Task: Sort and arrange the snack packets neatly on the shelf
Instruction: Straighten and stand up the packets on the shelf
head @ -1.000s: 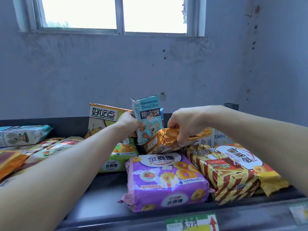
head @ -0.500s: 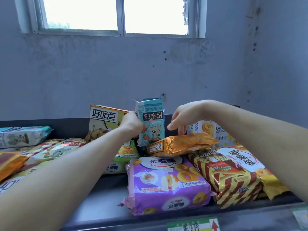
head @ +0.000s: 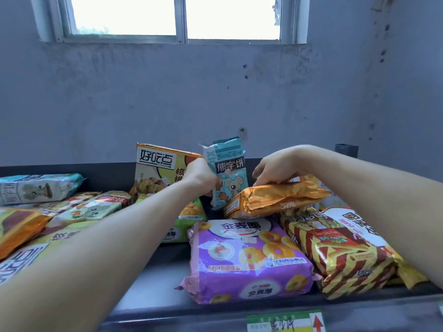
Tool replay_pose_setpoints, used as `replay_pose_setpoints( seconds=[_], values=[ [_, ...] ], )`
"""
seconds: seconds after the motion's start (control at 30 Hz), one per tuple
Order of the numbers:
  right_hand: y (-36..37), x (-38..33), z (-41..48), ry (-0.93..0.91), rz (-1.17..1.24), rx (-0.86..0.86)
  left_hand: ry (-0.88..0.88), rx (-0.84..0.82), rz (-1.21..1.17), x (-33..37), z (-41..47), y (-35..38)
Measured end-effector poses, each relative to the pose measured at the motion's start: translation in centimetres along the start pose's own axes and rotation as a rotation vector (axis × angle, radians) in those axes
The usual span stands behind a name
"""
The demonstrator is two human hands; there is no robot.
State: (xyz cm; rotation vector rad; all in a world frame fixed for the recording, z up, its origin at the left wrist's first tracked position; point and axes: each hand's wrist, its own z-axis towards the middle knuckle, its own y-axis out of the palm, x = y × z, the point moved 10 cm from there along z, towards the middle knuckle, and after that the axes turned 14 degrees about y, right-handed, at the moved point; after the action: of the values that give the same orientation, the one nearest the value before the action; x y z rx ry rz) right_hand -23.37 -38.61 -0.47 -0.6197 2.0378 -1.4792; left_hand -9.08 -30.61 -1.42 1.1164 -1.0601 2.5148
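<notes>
Shelf (head: 153, 279) front carries a purple packet (head: 249, 259) lying flat. Beyond it, your right hand (head: 275, 170) rests loosely spread fingertips on the orange packet (head: 275, 200); your left hand (head: 201, 177) grips the upright teal packet (head: 230, 171).

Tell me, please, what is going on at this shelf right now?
A person is sorting snack packets on a dark shelf. The left hand grips a teal bear-biscuit packet, holding it upright near the back. The right hand rests its fingertips on an orange packet lying across the pile. A purple ring-biscuit packet and a red-and-yellow striped packet lie flat in front, with more packets heaped to the left.
</notes>
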Motion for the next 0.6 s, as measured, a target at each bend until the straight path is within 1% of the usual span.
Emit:
replay_pose_setpoints(
  seconds=[0.1, 0.37, 0.6],
  values=[
    [0.1, 0.7, -0.7, -0.004, 0.016, -0.032, 0.008, -0.023, 0.061, 0.5, 0.3, 0.0],
    [0.0, 2.4, -1.5, 0.004, 0.015, -0.017, 0.007, -0.047, 0.187, 0.8, 0.5, -0.2],
    [-1.5, 2.2, -1.6, -0.016, -0.023, 0.066, 0.066, -0.085, 0.211, 0.9, 0.3, 0.2]
  ],
)
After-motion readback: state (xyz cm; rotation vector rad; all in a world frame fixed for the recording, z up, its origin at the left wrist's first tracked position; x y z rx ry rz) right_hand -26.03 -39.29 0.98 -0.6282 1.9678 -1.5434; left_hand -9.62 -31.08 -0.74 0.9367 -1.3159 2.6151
